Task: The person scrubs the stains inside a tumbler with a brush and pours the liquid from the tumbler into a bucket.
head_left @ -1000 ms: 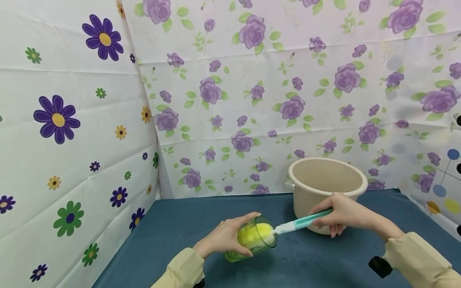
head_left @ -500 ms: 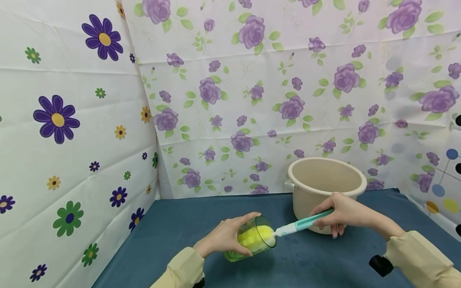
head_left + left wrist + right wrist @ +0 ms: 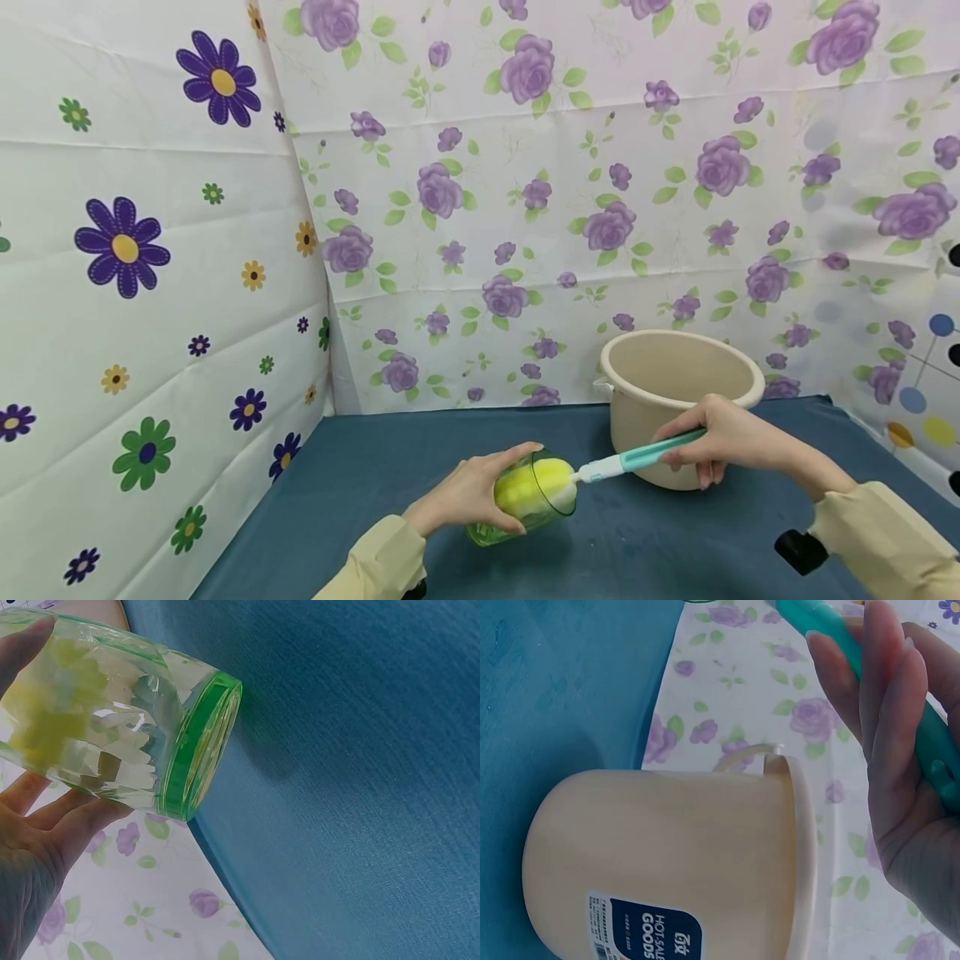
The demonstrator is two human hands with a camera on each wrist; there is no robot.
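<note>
My left hand (image 3: 476,493) grips a clear green glass (image 3: 536,508), tilted so its mouth faces right. In the left wrist view the glass's thick green base (image 3: 199,746) points away from the palm. A yellow and white sponge head (image 3: 551,483) of a bottle brush fills the mouth and part of the inside. My right hand (image 3: 723,437) pinches the brush's teal and white handle (image 3: 637,457) between thumb and fingers, in front of the bucket. The right wrist view shows the teal handle (image 3: 937,750) running along the fingers.
A beige bucket (image 3: 626,417) stands at the back right, right behind my right hand; a label (image 3: 656,930) is on its side. Blue cloth (image 3: 420,446) covers the table. Flowered sheets (image 3: 465,208) hang behind and at the sides.
My right hand has shifted slightly right and up with the brush, and the sponge head sits a little further out of the glass mouth. My left hand and the glass stay put.
</note>
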